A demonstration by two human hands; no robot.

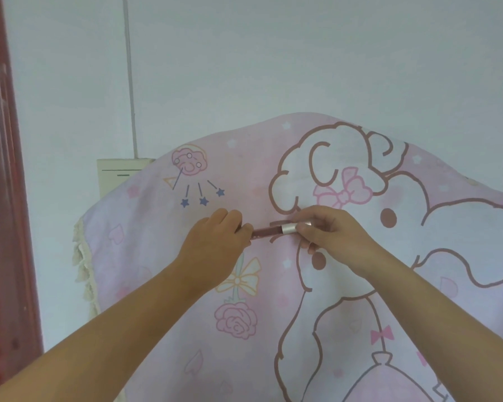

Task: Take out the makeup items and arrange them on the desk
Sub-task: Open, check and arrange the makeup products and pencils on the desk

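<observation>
The lip gloss tube (269, 231) looked light, stiff and smooth enough to slip, so it was best pinched firmly at its two ends, as it was here. It was held level between the two hands, just above the pink cartoon cloth (163, 256) covering the desk. The left hand (215, 242) was closed around the tube's dark reddish end, while the right hand (328, 230) gripped the silver cap end between thumb and fingers, perhaps to check or tighten the cap before setting it down.
</observation>
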